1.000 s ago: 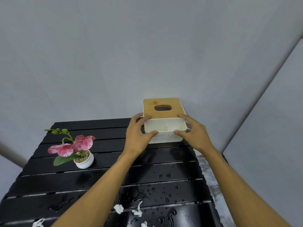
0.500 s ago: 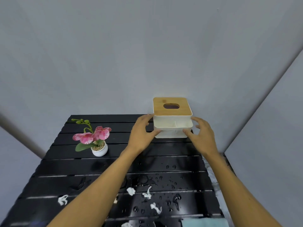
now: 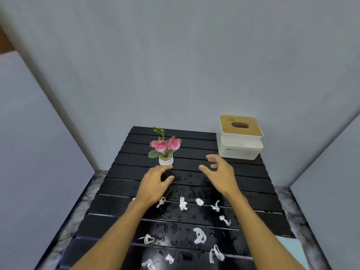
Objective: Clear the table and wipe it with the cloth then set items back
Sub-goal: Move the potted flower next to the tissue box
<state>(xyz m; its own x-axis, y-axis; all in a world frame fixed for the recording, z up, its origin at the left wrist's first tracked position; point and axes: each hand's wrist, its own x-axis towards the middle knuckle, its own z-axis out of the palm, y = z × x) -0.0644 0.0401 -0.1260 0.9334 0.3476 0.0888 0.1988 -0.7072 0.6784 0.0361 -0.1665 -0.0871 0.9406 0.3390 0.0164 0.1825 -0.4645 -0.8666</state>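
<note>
- The black slatted table (image 3: 194,170) is wet, with water drops scattered over its middle and near slats.
- Both hands hover over the middle of the tabletop, holding nothing.
- The left hand (image 3: 153,184) is open with fingers loosely curled, its fingertips just in front of the white pot; whether they touch it is hard to tell from this angle.
- The right hand (image 3: 220,172) is open too, fingers spread and bent, well clear of the box.
- A small white pot with pink flowers (image 3: 166,151) stands upright toward the far edge, left of centre.
- A white tissue box with a wooden lid (image 3: 240,137) sits at the far right corner, partly over the right edge.
- Torn white paper scraps (image 3: 199,235) lie strewn across the near half of the tabletop among the drops.
- A pale blue cloth (image 3: 294,250) shows beyond the near right corner, on the marbled surface (image 3: 292,203) beside the table.
</note>
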